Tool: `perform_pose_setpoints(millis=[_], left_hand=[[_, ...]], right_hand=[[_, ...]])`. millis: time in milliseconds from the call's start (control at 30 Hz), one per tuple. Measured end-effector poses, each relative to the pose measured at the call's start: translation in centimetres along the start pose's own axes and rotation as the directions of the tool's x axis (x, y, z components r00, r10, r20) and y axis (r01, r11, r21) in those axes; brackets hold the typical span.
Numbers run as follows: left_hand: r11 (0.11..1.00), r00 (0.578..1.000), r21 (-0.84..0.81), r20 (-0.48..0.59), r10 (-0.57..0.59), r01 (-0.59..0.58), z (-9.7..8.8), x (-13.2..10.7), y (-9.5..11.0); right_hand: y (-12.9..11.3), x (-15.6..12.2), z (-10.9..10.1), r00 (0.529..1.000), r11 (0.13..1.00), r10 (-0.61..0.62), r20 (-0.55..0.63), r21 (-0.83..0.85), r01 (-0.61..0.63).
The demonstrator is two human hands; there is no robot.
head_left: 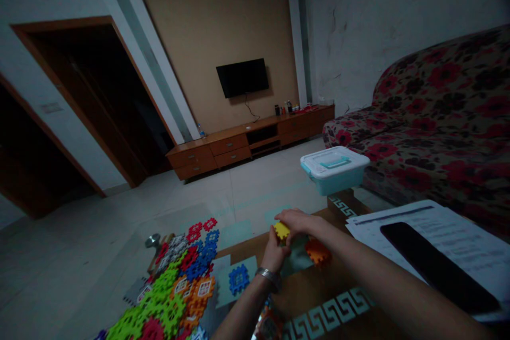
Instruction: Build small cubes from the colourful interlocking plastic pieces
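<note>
Gripping a yellow toothed piece (pixel 281 230) between them, the left hand (pixel 274 254) and right hand (pixel 298 220) meet over the table (pixel 306 297). The left fingers (pixel 278 243) close on the piece from below and the right fingers (pixel 285 217) curl over its top, so both are clenched on the one piece, held clear of the surface. Assessment: the notches are small and the light is poor, so a sound hold would put the pads on the flat faces, leave the teeth uncovered and hold the piece square, not twisted. Whether the right palm hides a second piece cannot be told. An orange piece (pixel 317 251) lies just right of the fingers, a blue piece (pixel 239 279) to their left and nearer the person, and a heap of mixed pieces (pixel 175 284) further left. Right of the fingers lie papers (pixel 462 234) with a dark phone (pixel 434 268) on them; beyond the fingers stands a lidded plastic box (pixel 333 169). The table is brown with a pale key-pattern border. Room: pale floor (pixel 119 223), flowered sofa (pixel 438 117) to the right, wall television (pixel 242 77) above a low wooden cabinet (pixel 247 143), dark doorway (pixel 99 106) far left.
</note>
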State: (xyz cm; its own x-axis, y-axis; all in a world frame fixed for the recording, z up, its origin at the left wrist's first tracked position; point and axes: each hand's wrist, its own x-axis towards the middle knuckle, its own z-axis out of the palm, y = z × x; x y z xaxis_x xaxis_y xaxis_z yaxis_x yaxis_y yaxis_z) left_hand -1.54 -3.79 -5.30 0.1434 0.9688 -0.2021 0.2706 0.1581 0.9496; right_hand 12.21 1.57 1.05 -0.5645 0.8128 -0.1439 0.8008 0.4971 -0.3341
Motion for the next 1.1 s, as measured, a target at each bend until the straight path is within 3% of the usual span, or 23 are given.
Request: perform_pose_setpoints(millis=[200,333,433,533,633,700,833,933,1100], left_hand=[[0.999,0.999,-0.028,-0.012,-0.03,0.03,-0.4,-0.1,-0.5],[0.997,0.997,-0.045,-0.021,-0.068,0.067,-1.6,-0.8,-0.4],[0.996,0.997,-0.059,-0.049,-0.066,0.063,-2.5,-3.0,-0.1],[0.994,0.996,-0.104,-0.085,0.012,-0.021,-2.9,-6.7,-0.7],[0.978,0.987,-0.184,-0.139,0.077,-0.102,-3.1,-10.6,-3.1],[0.981,0.977,-0.167,-0.203,0.067,-0.102,-3.7,-12.9,-5.2],[0.97,0.929,0.225,-0.33,0.166,-0.093,-7.1,-16.2,-7.9],[0.858,0.909,0.514,-0.36,0.209,0.006,-9.9,-17.7,-7.8],[0.674,0.887,0.69,-0.448,0.112,0.263,-12.9,-18.8,-6.3]], right_hand=[[-0.3,-0.7,-1.0,1.0,1.0,-0.008,-0.008,0.02,0.008],[-0.6,-1.8,-2.2,0.996,0.997,-0.008,-0.091,0.074,0.015],[-2.1,-2.7,-2.8,0.976,0.992,-0.006,-0.218,0.12,0.032],[-5.6,-3.4,-2.2,0.941,0.981,-0.001,-0.337,0.182,0.066],[-10.0,-4.1,0.8,0.895,0.922,0.074,-0.441,0.372,0.107],[-12.6,-4.7,4.0,0.9,0.901,0.155,-0.407,0.432,0.04],[-15.9,-6.5,10.9,0.92,0.94,0.303,-0.248,0.236,-0.246],[-17.0,-7.2,14.0,0.918,0.938,0.347,-0.194,0.06,-0.341],[-17.7,-4.7,15.5,0.935,0.973,0.233,-0.267,0.057,-0.226]])
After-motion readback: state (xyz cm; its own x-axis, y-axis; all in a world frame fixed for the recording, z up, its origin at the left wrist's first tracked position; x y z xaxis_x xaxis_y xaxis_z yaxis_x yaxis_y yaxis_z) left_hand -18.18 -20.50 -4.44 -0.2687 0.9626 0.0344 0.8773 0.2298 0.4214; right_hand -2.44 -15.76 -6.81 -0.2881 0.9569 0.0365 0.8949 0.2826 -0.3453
